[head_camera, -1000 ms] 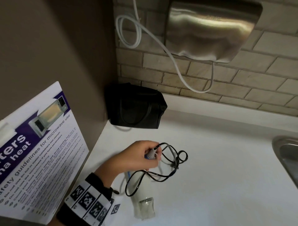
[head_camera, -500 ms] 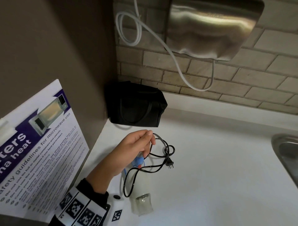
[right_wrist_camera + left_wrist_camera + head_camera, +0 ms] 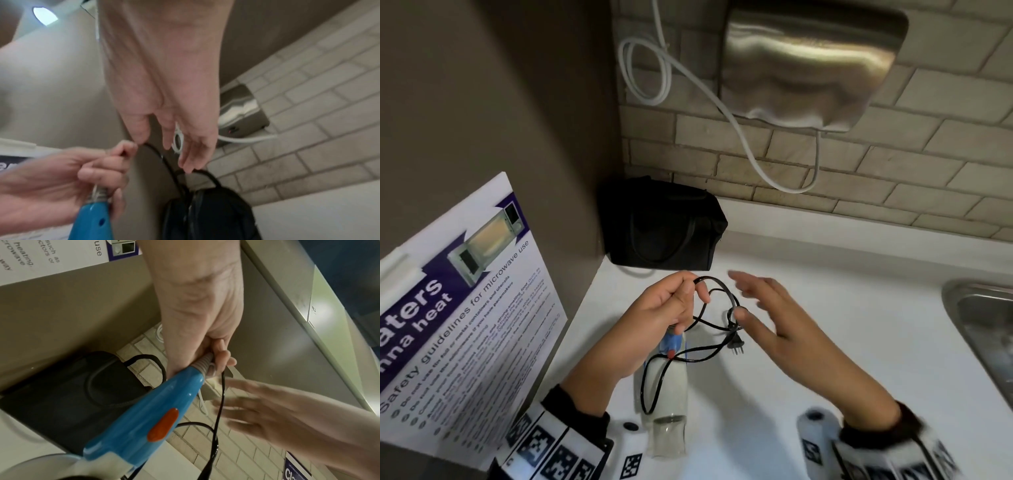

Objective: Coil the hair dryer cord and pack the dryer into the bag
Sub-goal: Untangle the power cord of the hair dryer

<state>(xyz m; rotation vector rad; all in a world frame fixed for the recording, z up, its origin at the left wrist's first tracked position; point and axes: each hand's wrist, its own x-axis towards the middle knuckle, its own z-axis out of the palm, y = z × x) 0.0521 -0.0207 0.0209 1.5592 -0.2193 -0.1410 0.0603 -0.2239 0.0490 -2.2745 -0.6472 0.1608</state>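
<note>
My left hand [image 3: 671, 310] grips the end of the blue handle of the hair dryer [image 3: 144, 423] and pinches a loop of its black cord [image 3: 717, 294]. The dryer's white body [image 3: 667, 394] hangs down above the counter. Loose cord loops dangle beside it, with the plug [image 3: 734, 347] hanging at the right. My right hand [image 3: 767, 315], fingers straight and spread, hovers by the loops; its thumb looks to touch the cord, holding nothing. The black bag [image 3: 664, 228] stands zipped in the back corner, beyond both hands.
A white counter [image 3: 842, 342] runs to a steel sink [image 3: 983, 325] at the right. On the brick wall hangs a steel hand dryer [image 3: 808, 65] with a white cable [image 3: 650, 68]. A microwave safety poster [image 3: 458, 308] covers the left panel.
My right hand has come into view from the lower right and reached the cord loops. The left hand has lifted the dryer slightly, keeping its grip.
</note>
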